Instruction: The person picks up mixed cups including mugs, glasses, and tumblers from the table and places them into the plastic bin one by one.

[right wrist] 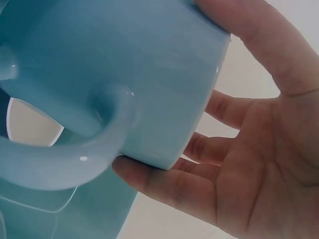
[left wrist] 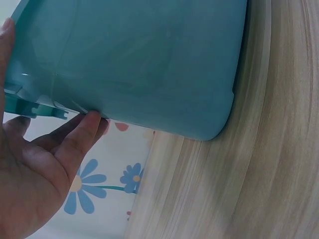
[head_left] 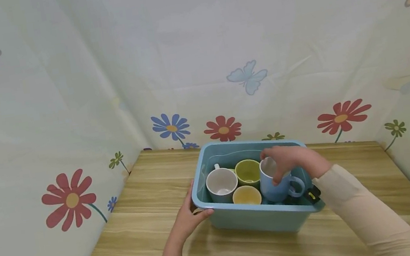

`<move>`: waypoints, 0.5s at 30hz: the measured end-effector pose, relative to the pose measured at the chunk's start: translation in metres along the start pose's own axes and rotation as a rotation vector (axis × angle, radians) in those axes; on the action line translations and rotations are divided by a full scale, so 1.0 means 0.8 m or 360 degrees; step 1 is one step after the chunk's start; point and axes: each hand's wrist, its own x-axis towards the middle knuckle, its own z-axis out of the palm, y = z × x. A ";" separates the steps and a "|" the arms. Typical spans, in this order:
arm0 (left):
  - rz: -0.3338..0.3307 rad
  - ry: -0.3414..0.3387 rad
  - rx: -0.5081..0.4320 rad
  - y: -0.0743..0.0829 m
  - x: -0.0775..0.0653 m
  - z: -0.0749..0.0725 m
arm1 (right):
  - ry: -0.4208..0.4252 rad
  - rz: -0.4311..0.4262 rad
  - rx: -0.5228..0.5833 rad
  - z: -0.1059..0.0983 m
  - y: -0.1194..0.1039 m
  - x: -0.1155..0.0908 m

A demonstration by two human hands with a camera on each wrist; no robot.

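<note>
A blue plastic bin (head_left: 257, 217) stands on the wooden table with mugs inside it. My right hand (head_left: 288, 160) grips a light blue mug (head_left: 272, 188) from above, around its rim, at the bin's right end. In the right wrist view, thumb and fingers lie on opposite sides of this mug (right wrist: 149, 64), and its handle points away from the palm. My left hand (head_left: 187, 222) holds the bin at its front left corner, thumb along the front rim. In the left wrist view, fingertips (left wrist: 89, 119) touch the bin wall (left wrist: 144, 64).
Left of the blue mug, inside the bin, are a white mug (head_left: 222, 184), a green mug (head_left: 248, 172) and a yellow mug (head_left: 247, 196). Behind the wooden table (head_left: 150, 188) hangs a pale sheet (head_left: 196, 68) printed with flowers and butterflies.
</note>
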 end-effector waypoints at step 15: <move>0.0005 0.0010 0.0015 0.000 0.000 0.001 | -0.0032 0.0051 -0.0008 0.005 0.000 0.005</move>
